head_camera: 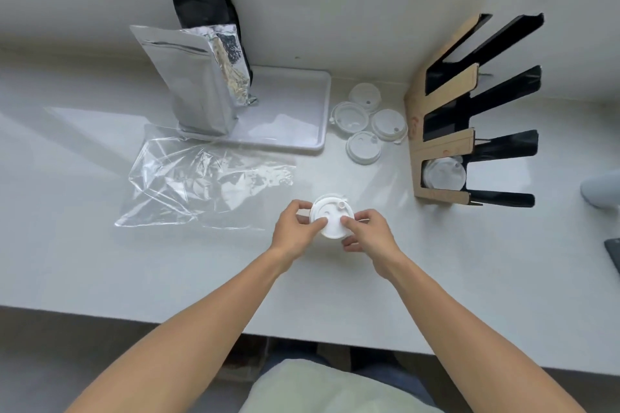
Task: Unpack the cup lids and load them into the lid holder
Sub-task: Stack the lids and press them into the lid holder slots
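A short stack of white cup lids [330, 216] is held over the counter between both hands. My left hand [295, 235] grips its left side and my right hand [367, 235] grips its right side, thumbs on top. Several loose white lids [364, 122] lie flat on the counter further back. The lid holder [446, 111], cardboard with black slots, stands at the right; its nearest slot holds lids [443, 174]. An empty clear plastic wrapper [201, 181] lies flat to the left.
A white tray [295, 117] at the back carries a silver foil pouch [198, 80] and a black pouch [204, 10]. A pale object [602, 188] and a dark one [614, 251] sit at the right edge. The counter's front edge runs under my forearms.
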